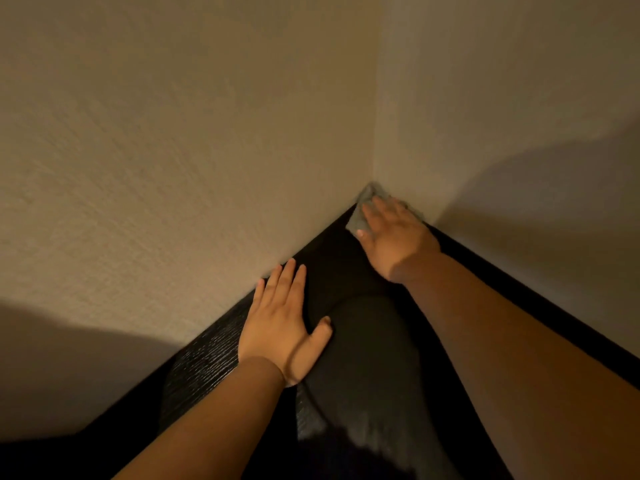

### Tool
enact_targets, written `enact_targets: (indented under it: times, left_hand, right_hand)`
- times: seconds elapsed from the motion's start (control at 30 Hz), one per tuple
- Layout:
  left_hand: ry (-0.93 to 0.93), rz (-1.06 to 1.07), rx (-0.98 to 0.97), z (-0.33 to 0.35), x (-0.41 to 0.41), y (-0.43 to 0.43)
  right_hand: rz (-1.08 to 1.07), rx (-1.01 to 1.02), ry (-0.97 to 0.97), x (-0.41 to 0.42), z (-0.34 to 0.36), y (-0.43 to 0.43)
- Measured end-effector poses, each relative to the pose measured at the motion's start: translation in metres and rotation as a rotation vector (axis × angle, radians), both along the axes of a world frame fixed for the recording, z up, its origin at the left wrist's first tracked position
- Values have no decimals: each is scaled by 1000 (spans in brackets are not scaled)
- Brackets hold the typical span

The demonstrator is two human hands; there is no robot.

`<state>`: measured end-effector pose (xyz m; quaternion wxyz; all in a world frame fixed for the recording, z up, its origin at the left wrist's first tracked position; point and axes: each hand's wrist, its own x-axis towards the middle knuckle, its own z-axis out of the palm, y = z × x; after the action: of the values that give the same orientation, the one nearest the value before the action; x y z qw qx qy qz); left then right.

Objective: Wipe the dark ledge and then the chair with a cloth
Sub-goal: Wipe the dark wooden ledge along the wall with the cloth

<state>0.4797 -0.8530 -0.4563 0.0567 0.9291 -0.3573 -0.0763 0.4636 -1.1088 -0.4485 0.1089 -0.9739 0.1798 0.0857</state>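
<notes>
The right hand (391, 233) presses a grey cloth (360, 220) flat into the wall corner of the dark ledge (207, 358); the left hand (280, 327) rests flat on it.

Dark ledge (204, 362) running into a wall corner

Its black, wood-grained top meets two textured beige walls (173, 133) and narrows towards their corner. A grey cloth (358, 220) lies on it, pushed right into that corner under the straight fingers of the right hand (394, 240). The left hand (280, 327) rests palm-down on the ledge beside the left wall, fingers straight.
</notes>
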Motion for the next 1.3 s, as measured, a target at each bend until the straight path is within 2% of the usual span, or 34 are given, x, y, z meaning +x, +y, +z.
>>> enact_targets:
  times: [0.13, 0.27, 0.5, 0.63, 0.73, 0.8, 0.87, 0.93, 1.03, 1.13, 1.23, 1.3]
  left_hand:
    - [-10, -7, 4, 0, 0, 1]
    - [-7, -11, -4, 0, -2, 1]
    - [-8, 4, -19, -1, 0, 0]
    - [-13, 3, -15, -5, 1, 2]
    - [-18, 3, -1, -3, 1, 1]
    - [-17, 0, 1, -2, 2, 0]
    - [-13, 1, -6, -2, 1, -1]
    - [-11, 5, -16, -3, 1, -1]
    - [-23, -1, -2, -3, 2, -1]
    - [-28, -5, 3, -3, 2, 0]
    - [-31, -12, 5, -4, 2, 1]
    - [-31, -10, 0, -3, 2, 1]
  right_hand:
    - [-153, 5, -3, -53, -3, 22]
    - [-99, 4, 38, -115, 1, 55]
    - [-169, 27, -8, -85, 4, 10]
    - [32, -36, 76, -140, 5, 58]
    - [17, 45, -49, -193, 4, 87]
    - [64, 91, -28, -198, 9, 77]
    - [95, -7, 2, -183, 9, 50]
    - [-22, -55, 14, -160, 7, 21]
    - [-244, 11, -21, -143, -1, 0]
    - [-152, -29, 15, -162, -6, 32]
    - [-65, 23, -43, -198, -7, 73]
    - [-22, 39, -37, -193, -3, 61]
